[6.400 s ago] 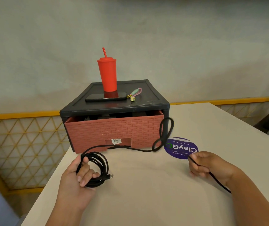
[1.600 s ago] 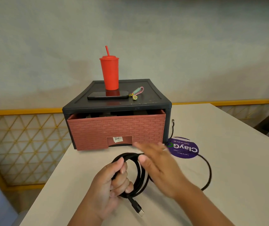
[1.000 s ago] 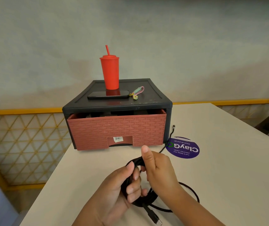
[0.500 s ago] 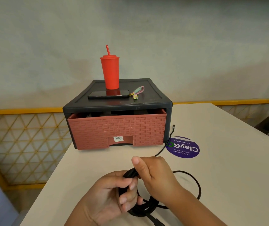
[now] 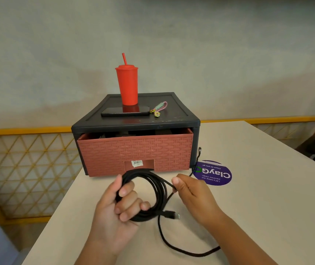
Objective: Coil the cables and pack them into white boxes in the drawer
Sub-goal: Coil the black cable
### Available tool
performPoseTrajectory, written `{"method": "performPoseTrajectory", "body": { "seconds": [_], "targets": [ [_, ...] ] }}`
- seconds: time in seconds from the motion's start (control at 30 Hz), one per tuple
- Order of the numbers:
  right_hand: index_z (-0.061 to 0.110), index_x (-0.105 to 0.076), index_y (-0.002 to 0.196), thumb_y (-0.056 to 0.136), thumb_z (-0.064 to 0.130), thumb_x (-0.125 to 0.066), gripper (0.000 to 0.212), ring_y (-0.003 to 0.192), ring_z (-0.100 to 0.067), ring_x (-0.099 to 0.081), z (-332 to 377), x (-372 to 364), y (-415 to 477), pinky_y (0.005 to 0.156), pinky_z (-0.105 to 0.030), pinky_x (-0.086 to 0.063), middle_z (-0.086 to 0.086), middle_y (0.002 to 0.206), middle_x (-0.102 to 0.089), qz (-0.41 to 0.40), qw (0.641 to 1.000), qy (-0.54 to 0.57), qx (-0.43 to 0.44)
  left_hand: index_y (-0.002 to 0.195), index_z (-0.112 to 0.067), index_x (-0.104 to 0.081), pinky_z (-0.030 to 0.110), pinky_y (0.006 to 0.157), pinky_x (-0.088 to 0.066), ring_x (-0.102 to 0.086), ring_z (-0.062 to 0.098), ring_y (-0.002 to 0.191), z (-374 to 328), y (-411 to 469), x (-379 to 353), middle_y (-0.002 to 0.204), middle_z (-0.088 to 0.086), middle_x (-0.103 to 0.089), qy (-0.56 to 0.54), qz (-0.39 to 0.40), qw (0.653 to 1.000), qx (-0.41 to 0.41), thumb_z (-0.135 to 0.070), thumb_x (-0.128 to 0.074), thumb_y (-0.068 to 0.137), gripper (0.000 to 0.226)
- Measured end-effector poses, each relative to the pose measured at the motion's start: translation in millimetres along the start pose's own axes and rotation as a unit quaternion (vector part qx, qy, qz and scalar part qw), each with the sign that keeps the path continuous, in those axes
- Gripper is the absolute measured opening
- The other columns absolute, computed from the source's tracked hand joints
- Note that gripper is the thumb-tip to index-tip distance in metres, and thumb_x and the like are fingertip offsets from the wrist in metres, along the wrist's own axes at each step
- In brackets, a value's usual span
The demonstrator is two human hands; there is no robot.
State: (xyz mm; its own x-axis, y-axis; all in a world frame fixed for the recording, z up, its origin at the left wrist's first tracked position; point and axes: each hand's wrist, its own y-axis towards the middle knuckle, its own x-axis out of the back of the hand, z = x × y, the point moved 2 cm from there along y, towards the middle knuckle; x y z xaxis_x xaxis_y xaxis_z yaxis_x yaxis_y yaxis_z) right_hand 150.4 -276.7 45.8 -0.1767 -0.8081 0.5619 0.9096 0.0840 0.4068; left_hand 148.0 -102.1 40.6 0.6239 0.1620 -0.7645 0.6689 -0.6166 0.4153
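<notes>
1. Firmly grips the coiled cable [image 5: 160, 188] in the left hand [image 5: 116, 211], above the table [image 5: 267, 207], keeping loops stacked.
2. Pinches the loose strand with the right hand [image 5: 193, 196] beside the coil, likely to feed another loop.
3. Faces the barely open drawer [image 5: 135, 153]; white boxes unseen.

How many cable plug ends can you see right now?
2. The near plug juts from the cable coil gripped by the left hand; the far plug sits beside the drawer unit, on its right.

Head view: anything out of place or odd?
Nothing damaged or spilled. Only the black cable is untidy: part coiled in the left hand, loose tail pinched by the right hand, trailing over the table.
</notes>
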Motion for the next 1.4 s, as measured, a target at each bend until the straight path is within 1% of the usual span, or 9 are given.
{"method": "performPoseTrajectory", "body": {
  "seconds": [0.37, 0.53, 0.63, 0.8, 0.9, 0.97, 1.07, 1.2, 1.4],
  "targets": [
    [0.019, -0.048, 0.100, 0.101, 0.034, -0.023, 0.029, 0.085, -0.031, -0.055, 11.2, -23.7, -2.1, 0.063, -0.030, -0.031, -0.009, 0.092, -0.061, 0.071, 0.961, -0.255, -0.076, 0.115, -0.004, -0.052, 0.030, 0.103, -0.024, -0.049, 0.020, 0.072, -6.9, -15.0, 6.5, 0.072, 0.004, -0.041, 0.024, -0.097, 0.994, -0.048, -0.041, -0.004, 0.103, 0.063],
    [0.011, -0.051, 0.110, 0.102, 0.032, -0.021, 0.037, 0.086, -0.033, -0.055, 18.0, -40.9, -7.3, 0.060, -0.030, -0.028, -0.014, 0.106, -0.064, 0.105, 0.949, -0.290, -0.062, 0.144, 0.004, -0.010, 0.036, 0.106, -0.021, -0.051, 0.025, 0.091, -17.7, -18.1, 4.9, 0.093, 0.012, -0.053, 0.090, -0.201, 0.968, -0.122, -0.025, -0.005, 0.105, 0.050],
    [0.010, -0.048, 0.106, 0.100, 0.030, -0.026, 0.031, 0.076, -0.030, -0.043, 25.4, -46.9, -14.0, 0.053, -0.033, -0.026, -0.014, 0.105, -0.062, 0.135, 0.948, -0.286, -0.032, 0.137, -0.001, -0.042, 0.035, 0.098, -0.033, -0.051, 0.017, 0.074, -14.0, -8.1, -6.3, 0.078, 0.003, -0.049, 0.192, -0.187, 0.947, -0.178, -0.019, -0.043, 0.097, 0.044],
    [0.015, -0.033, 0.131, 0.095, 0.023, -0.039, 0.036, 0.103, -0.032, -0.055, 36.3, -63.9, -28.1, 0.075, -0.035, -0.042, -0.015, 0.114, -0.056, 0.241, 0.940, -0.239, -0.023, 0.113, -0.021, -0.060, 0.022, 0.075, -0.038, -0.045, 0.009, 0.059, -6.1, -5.7, -21.4, 0.062, -0.005, -0.044, 0.294, -0.239, 0.905, -0.196, -0.029, -0.084, 0.055, 0.063],
    [0.019, -0.038, 0.125, 0.090, 0.017, -0.044, 0.035, 0.082, -0.026, -0.054, 42.9, -56.4, -28.2, 0.067, -0.033, -0.042, -0.010, 0.088, -0.055, 0.306, 0.939, -0.156, -0.023, 0.088, -0.042, -0.059, 0.013, 0.068, -0.038, -0.044, 0.003, 0.062, 3.0, -6.1, -18.7, 0.061, -0.014, -0.047, 0.565, -0.236, 0.779, -0.131, -0.053, -0.055, 0.066, 0.025],
    [0.024, -0.050, 0.097, 0.087, 0.014, -0.049, 0.014, 0.064, -0.011, -0.046, 48.6, -43.4, -26.0, 0.057, -0.024, -0.035, 0.002, 0.071, -0.046, 0.345, 0.935, -0.086, -0.012, 0.096, -0.030, -0.055, 0.015, 0.068, -0.039, -0.047, 0.004, 0.068, 10.5, -7.1, -9.7, 0.070, -0.015, -0.052, 0.664, -0.210, 0.712, -0.096, -0.060, -0.043, 0.071, 0.041],
    [0.038, -0.046, 0.071, 0.086, 0.013, -0.058, 0.032, 0.050, -0.002, -0.039, 52.6, -18.7, -18.4, 0.050, -0.015, -0.033, 0.009, 0.061, -0.041, 0.391, 0.920, -0.004, -0.013, 0.121, -0.038, -0.045, 0.031, 0.080, -0.044, -0.050, 0.016, 0.082, 13.1, -7.8, 2.5, 0.082, -0.005, -0.050, 0.697, -0.204, 0.684, -0.058, -0.055, -0.041, 0.081, 0.044],
    [0.019, -0.061, 0.105, 0.085, 0.007, -0.062, 0.024, 0.040, -0.002, -0.035, 41.5, 6.8, -11.6, 0.040, -0.015, -0.032, -0.003, 0.064, -0.044, 0.439, 0.884, 0.141, -0.075, 0.135, -0.039, -0.032, 0.026, 0.077, -0.038, -0.045, 0.012, 0.084, 14.6, -6.4, 7.5, 0.081, -0.015, -0.046, 0.737, -0.167, 0.654, -0.031, -0.060, -0.035, 0.079, 0.059],
    [0.011, -0.063, 0.110, 0.075, 0.003, -0.059, 0.035, 0.035, 0.000, -0.029, 27.1, 17.8, -6.1, 0.036, -0.013, -0.031, -0.001, 0.064, -0.045, 0.420, 0.842, 0.306, -0.147, 0.100, -0.043, -0.038, 0.020, 0.066, -0.033, -0.042, 0.007, 0.071, 13.7, -4.6, 1.8, 0.069, -0.018, -0.044, 0.772, -0.146, 0.618, -0.031, -0.059, -0.038, 0.077, 0.028]
  ]
}}
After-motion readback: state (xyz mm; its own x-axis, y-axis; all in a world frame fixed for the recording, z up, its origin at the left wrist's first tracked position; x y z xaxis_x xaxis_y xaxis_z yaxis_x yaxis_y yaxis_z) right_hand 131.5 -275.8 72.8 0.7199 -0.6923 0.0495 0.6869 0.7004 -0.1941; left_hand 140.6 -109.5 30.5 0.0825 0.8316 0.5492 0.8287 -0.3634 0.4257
